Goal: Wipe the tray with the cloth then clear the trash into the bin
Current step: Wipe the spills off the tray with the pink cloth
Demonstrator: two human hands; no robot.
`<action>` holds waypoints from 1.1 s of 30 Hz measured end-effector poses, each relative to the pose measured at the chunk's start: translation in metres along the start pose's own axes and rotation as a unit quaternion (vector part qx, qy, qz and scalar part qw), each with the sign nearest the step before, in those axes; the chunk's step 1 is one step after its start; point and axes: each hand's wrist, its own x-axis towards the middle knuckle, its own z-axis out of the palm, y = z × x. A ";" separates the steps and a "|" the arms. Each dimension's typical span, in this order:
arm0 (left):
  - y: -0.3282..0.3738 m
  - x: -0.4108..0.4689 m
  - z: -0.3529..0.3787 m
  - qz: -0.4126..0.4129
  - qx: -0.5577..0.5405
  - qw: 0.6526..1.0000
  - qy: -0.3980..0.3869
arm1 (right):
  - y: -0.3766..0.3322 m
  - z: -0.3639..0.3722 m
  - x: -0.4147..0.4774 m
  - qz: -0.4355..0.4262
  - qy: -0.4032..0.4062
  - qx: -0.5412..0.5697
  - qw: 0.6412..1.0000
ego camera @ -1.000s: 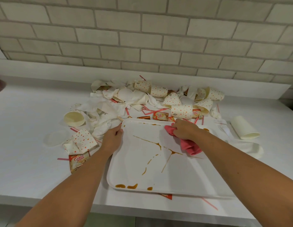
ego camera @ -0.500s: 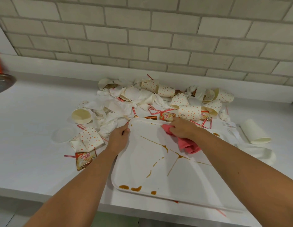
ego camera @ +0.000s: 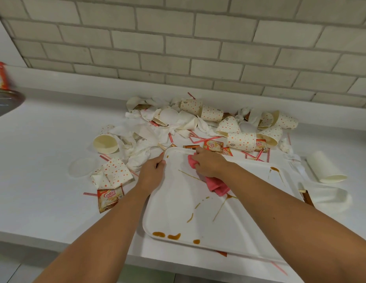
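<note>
A grey brick wall [ego camera: 178,48] rises behind a long white countertop [ego camera: 45,180]. A large white rectangular plastic tray [ego camera: 171,213] lies flat on the counter, at its near edge and just right of centre. Behind and to the left of the tray spreads a heap of trash: white paper cups with orange dots [ego camera: 241,140] lying on their sides, crumpled white paper napkins [ego camera: 139,154] and thin red-striped stirrer sticks [ego camera: 200,138]. A plain white paper cup [ego camera: 325,168] lies tipped over to the right of the tray.

Two bare forearms reach in from below. The left hand [ego camera: 152,172] grips the tray's far left corner, fingers curled over the rim. The right hand [ego camera: 208,163] is clenched around a crumpled pink cloth [ego camera: 215,185] and presses it onto the tray near the far edge; the cloth's loose end trails out under the wrist.

Brown liquid streaks and drips [ego camera: 166,234] mark the tray's surface, several along its near edge. An orange Coffee mate sachet [ego camera: 109,198] lies on the counter left of the tray.
</note>
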 end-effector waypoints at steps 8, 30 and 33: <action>0.007 -0.003 0.001 -0.012 -0.008 1.000 0.002 | 0.028 -0.010 -0.014 0.054 -0.005 -0.002 0.999; 0.004 0.000 0.000 -0.012 0.001 1.000 -0.001 | 0.011 0.002 0.013 0.089 0.107 0.072 0.988; 0.004 0.001 -0.001 -0.017 -0.010 1.000 -0.008 | -0.013 0.008 0.026 0.085 0.121 0.058 0.987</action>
